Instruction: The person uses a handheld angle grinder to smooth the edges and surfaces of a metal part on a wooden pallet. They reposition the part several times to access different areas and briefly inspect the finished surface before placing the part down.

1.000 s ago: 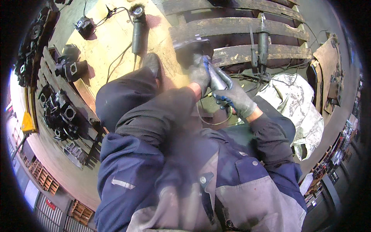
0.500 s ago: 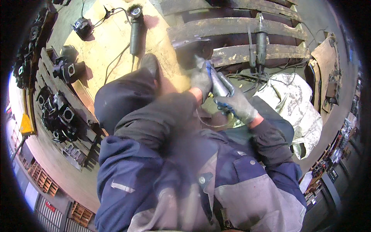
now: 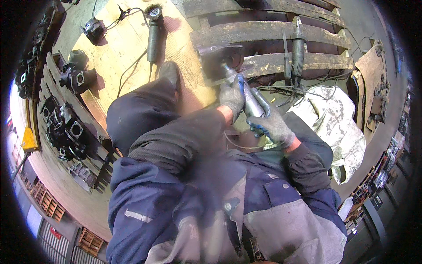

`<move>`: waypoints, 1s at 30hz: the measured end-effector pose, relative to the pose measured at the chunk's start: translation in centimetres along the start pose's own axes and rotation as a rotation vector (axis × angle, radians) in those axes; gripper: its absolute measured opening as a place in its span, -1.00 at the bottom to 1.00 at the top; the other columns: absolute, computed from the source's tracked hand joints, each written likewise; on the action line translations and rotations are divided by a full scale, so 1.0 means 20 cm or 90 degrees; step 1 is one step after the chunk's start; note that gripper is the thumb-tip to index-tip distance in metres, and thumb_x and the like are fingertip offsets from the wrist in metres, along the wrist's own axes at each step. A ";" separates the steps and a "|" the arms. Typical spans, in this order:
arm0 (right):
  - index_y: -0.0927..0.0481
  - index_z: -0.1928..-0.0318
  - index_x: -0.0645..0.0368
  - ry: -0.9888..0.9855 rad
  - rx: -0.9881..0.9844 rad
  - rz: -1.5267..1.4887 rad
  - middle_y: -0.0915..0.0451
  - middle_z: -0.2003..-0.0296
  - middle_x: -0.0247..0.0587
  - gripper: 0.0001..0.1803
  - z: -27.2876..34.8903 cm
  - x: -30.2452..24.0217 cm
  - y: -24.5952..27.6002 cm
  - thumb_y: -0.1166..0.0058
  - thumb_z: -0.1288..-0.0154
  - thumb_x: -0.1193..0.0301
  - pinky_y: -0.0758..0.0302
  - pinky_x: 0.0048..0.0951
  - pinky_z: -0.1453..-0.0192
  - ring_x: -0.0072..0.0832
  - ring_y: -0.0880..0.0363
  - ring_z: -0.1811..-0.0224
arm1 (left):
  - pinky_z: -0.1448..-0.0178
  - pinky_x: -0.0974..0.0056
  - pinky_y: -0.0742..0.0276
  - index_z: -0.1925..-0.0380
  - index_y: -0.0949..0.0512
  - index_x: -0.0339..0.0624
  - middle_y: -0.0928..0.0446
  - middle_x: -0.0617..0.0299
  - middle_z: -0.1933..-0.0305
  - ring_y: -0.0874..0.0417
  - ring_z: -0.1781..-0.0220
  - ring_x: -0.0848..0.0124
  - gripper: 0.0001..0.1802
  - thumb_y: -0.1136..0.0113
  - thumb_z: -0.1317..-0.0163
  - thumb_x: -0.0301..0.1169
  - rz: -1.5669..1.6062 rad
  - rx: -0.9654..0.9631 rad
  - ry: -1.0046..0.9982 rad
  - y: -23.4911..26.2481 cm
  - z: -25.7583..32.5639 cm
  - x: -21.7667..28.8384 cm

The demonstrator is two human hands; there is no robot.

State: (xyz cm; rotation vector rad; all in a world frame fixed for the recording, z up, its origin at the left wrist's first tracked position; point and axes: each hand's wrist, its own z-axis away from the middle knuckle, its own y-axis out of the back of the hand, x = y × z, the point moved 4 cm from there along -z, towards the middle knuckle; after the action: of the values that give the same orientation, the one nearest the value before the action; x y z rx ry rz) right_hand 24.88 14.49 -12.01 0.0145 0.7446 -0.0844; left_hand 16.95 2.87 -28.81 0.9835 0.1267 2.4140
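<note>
Nearest the torso, the gloved right hand [image 3: 272,125] is wrapping the rear of a grey handheld tool [image 3: 252,104], though the exact placing of its fingers is not showing clearly. Just ahead, the gloved left hand [image 3: 232,97] is clamping the same tool toward its front, so both hands are sharing one slanting grip between the knees. Beyond them, the tool's pale tip is pointing into the hollow of a dark metal part [image 3: 210,58], which is lying at the meeting of a wooden board [image 3: 105,66] and a slatted pallet [image 3: 266,64]; blur is hiding whether the tip is touching. The step in hand seems to be working that hollow with the tool, and the next move is probably calling for a steady two-handed hold and small changes of angle. As for edges, a thin hose [image 3: 239,144] is curving below the hands, a white sack [image 3: 325,123] is bordering the right knee, and a shoe [image 3: 169,72] is standing on the board to the left. Farther off, an angle grinder [image 3: 153,42] is lying on the board and another power tool [image 3: 298,53] is resting across the slats, so forward sweeps are likely needing care on both sides.
</note>
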 end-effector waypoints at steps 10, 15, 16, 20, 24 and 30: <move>-0.10 -0.69 0.06 0.004 -0.014 0.020 -0.56 0.06 -0.31 0.05 0.00 -0.01 0.01 -0.36 -0.26 0.47 -0.57 -0.52 0.30 -0.65 -0.53 0.33 | -0.35 0.01 -0.53 -0.36 -0.38 -0.54 -0.61 -0.41 -0.22 -0.68 -0.29 -0.15 0.01 -0.19 -0.38 0.30 0.067 0.032 -0.050 0.00 0.02 0.04; -0.07 -0.70 0.04 -0.010 0.033 0.052 -0.56 0.03 -0.31 0.07 0.00 -0.02 0.01 -0.36 -0.26 0.47 -0.57 -0.54 0.30 -0.65 -0.52 0.32 | -0.33 0.00 -0.54 -0.36 -0.40 -0.51 -0.61 -0.39 -0.23 -0.68 -0.29 -0.14 -0.01 -0.19 -0.38 0.29 0.069 -0.028 -0.002 0.00 0.04 0.05; -0.07 -0.70 0.04 0.025 -0.004 0.010 -0.56 0.02 -0.32 0.06 0.00 -0.03 0.00 -0.37 -0.27 0.47 -0.57 -0.54 0.31 -0.66 -0.52 0.32 | -0.32 0.00 -0.55 -0.35 -0.41 -0.50 -0.61 -0.38 -0.22 -0.68 -0.29 -0.13 -0.02 -0.19 -0.39 0.29 0.070 -0.020 -0.002 0.00 0.04 0.06; -0.10 -0.70 0.03 0.028 -0.002 0.014 -0.57 0.01 -0.31 0.05 -0.02 -0.04 0.01 -0.37 -0.26 0.45 -0.56 -0.55 0.35 -0.67 -0.51 0.33 | -0.31 0.01 -0.55 -0.32 -0.48 -0.45 -0.64 -0.34 -0.19 -0.69 -0.27 -0.10 -0.05 -0.15 -0.39 0.31 0.087 0.020 -0.032 0.01 0.02 0.08; -0.18 -0.66 0.10 0.039 0.003 0.065 -0.56 -0.11 -0.24 0.00 -0.06 -0.06 0.01 -0.36 -0.25 0.39 -0.48 -0.47 0.06 -0.60 -0.49 0.07 | -0.29 0.01 -0.55 -0.31 -0.49 -0.45 -0.63 -0.32 -0.21 -0.69 -0.24 -0.10 -0.07 -0.13 -0.42 0.30 0.158 -0.067 0.022 0.02 -0.02 0.10; -0.36 -0.54 0.24 0.053 0.009 0.023 -0.53 -0.39 -0.11 -0.12 -0.16 -0.10 -0.01 -0.40 -0.26 0.25 -0.35 -0.33 -0.53 -0.40 -0.46 -0.43 | -0.33 0.01 -0.51 -0.19 -0.58 -0.46 -0.63 -0.32 -0.21 -0.68 -0.25 -0.08 -0.10 -0.05 -0.45 0.32 0.101 -0.028 0.067 0.07 -0.08 0.18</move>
State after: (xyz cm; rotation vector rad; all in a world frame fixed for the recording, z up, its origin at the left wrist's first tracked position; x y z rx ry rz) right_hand 21.26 14.64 -13.13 0.0443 0.8263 -0.0553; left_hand 13.13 3.62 -27.41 0.8768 0.0331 2.6023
